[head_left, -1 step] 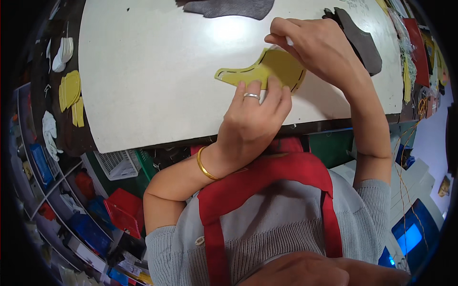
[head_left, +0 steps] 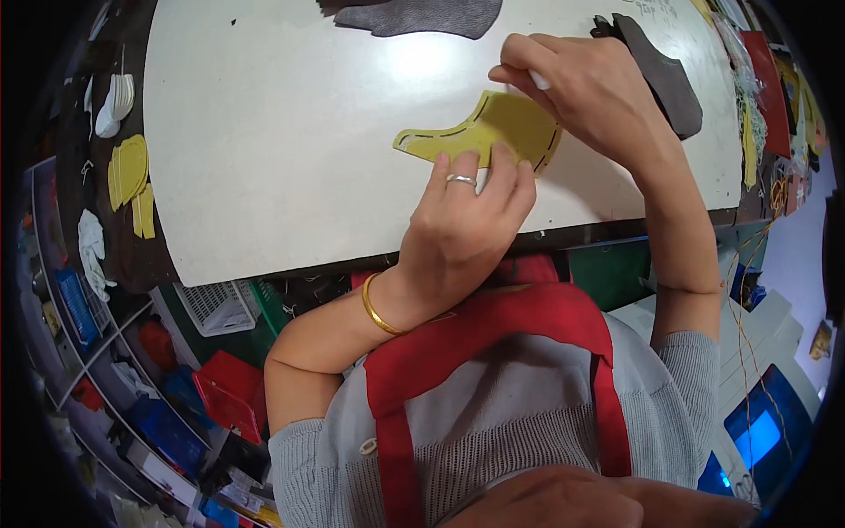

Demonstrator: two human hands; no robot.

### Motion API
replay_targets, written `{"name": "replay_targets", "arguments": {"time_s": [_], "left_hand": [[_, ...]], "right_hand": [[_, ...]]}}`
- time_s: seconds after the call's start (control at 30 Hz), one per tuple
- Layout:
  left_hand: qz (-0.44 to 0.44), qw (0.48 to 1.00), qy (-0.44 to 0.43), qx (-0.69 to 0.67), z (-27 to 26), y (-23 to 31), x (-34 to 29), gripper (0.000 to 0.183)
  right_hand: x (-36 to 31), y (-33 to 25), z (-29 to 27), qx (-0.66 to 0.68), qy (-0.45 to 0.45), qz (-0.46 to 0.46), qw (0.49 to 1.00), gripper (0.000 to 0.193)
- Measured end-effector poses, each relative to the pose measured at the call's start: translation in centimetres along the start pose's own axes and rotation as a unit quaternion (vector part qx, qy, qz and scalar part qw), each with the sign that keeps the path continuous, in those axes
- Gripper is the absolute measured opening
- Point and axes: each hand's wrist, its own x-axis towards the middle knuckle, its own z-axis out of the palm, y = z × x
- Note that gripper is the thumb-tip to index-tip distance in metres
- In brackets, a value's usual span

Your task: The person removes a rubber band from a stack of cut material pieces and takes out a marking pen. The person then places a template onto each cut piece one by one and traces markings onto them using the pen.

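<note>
A yellow curved pattern piece (head_left: 519, 123) with dark dashed slots along its edges lies flat on the white tabletop (head_left: 290, 167). My left hand (head_left: 471, 207), wearing a ring and a gold bangle, presses it down along its near edge with outstretched fingertips. Above its far right part, my right hand (head_left: 576, 84) is closed in a pinch. A slim white tool (head_left: 540, 81) sticks out between those fingers; its tip is hidden, so I cannot tell whether it touches the piece.
Dark grey leather pieces (head_left: 427, 16) lie at the far edge, and another grey piece (head_left: 664, 79) lies beyond my right wrist. Yellow patterns (head_left: 129, 172) and a white glove (head_left: 91, 251) are at the left. A white basket (head_left: 218, 306) and a red bin (head_left: 231, 392) stand below table height.
The table view has shifted very slightly to the left. A little more of the white tool shows in my right hand. My left hand keeps its place on the yellow piece.
</note>
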Motion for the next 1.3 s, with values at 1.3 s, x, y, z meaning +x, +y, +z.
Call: {"name": "replay_targets", "arguments": {"time_s": [1.3], "left_hand": [[-0.010, 0.992, -0.075, -0.102, -0.9, -2.7, 1.2, 0.039]], "right_hand": [[-13.1, 4.0, -4.1, 0.223, 0.351, 0.379, 0.827, 0.026]]}}
